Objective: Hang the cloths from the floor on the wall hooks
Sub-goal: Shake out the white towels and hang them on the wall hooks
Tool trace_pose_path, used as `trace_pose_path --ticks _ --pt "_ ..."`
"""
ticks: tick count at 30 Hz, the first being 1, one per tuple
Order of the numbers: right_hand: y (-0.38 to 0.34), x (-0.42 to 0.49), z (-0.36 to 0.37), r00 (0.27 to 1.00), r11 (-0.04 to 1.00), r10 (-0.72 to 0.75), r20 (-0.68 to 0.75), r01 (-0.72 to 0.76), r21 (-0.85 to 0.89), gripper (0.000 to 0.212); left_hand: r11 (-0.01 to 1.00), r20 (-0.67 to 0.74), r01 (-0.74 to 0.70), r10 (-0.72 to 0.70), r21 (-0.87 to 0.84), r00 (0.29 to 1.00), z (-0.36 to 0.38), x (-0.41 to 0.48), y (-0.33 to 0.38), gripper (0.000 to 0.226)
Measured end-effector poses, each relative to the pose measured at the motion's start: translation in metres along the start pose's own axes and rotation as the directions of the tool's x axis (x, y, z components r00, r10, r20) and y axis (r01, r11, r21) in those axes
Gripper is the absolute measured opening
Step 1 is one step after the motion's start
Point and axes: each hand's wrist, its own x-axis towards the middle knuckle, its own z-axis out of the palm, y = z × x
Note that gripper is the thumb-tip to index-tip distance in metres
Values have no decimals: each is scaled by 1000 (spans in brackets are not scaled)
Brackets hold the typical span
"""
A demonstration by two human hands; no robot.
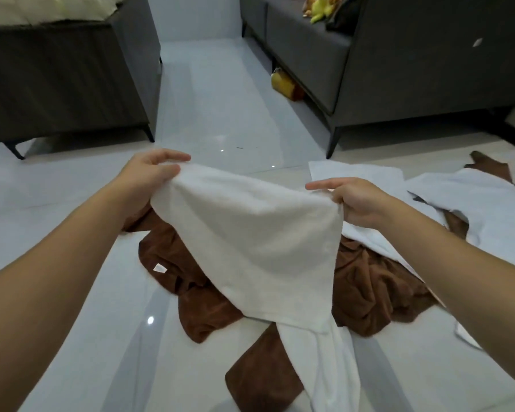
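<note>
White cloth (250, 233) held up, its top edge pinched in our left hand (149, 173) and right hand (360, 203); brown cloth (369, 286) and other white cloths (488, 209) await on floor (72, 322).

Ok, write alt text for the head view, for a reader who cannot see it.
The left hand and right hand pinch the top corners of a white terry towel, lifted over crumpled brown cloths on a glossy pale tiled floor. More white cloths lie to the right, near a dark grey sofa.
</note>
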Motion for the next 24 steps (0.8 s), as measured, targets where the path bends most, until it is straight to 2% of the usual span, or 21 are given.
trace_pose_path --ticks 4,6,8,10,14,16,18,19,21,23,24 --pt "1 -7 -3 967 963 242 78 -230 -143 48 998 -9 26 -25 60 1000 -8 0 -7 27" --pt "2 -9 0 954 948 277 117 -252 -195 55 995 -16 36 -35 95 999 -9 1 -10 26" --pt "1 -10 7 975 974 192 109 -176 -146 63 985 -13 55 -54 161 998 -11 2 -12 24" --pt "-3 -11 13 997 998 59 43 -58 -30 65 968 21 73 -80 241 997 -13 3 -13 22" --pt "-16 -11 14 981 970 -138 -137 162 184 61 906 64 116 -155 407 986 -22 -1 -14 19" --pt "-25 -15 9 960 953 -199 -198 237 189 60 922 44 134 -160 363 986 -26 -2 -10 13" --pt "-38 -21 3 930 941 -269 -249 309 137 57 974 14 144 -148 175 989 -30 -2 3 11" --pt "-47 -24 -2 913 930 -305 -271 347 125 54 990 43 128 -130 60 991 -34 -1 13 17" --pt "-64 -26 -13 887 899 -375 -269 418 128 48 994 213 65 -46 -83 976 -44 0 38 41" --pt "-79 -25 -27 885 882 -425 -188 452 130 49 999 358 6 10 -45 934 -55 3 61 62" --pt "-86 -23 -34 893 891 -427 -143 442 102 52 998 373 -28 6 56 928 -58 6 69 59"
